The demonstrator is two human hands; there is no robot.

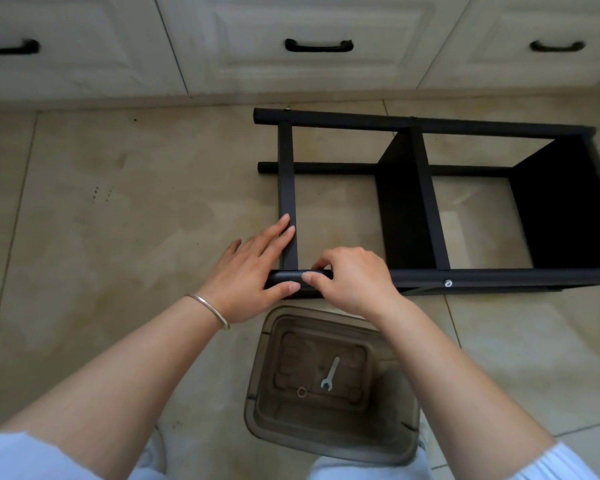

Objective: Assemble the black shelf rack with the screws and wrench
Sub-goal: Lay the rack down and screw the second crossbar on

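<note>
Head view shows the black shelf rack [426, 202] lying on its side on the tiled floor, in front of the cabinet [291, 46]. The left hand [253, 271] rests flat on the crossbar, fingers straight. The right hand [350, 278] pinches at the near tube [499, 277] – probably starting a screw by finger, but the screw itself is hidden under the fingertips. 1 fitted screw [448, 283] shows further right. Next move, I judge, needs the wrench [330, 373] – it lies in the clear box [388, 427] near the knees. The rack's right end is cut off.
</note>
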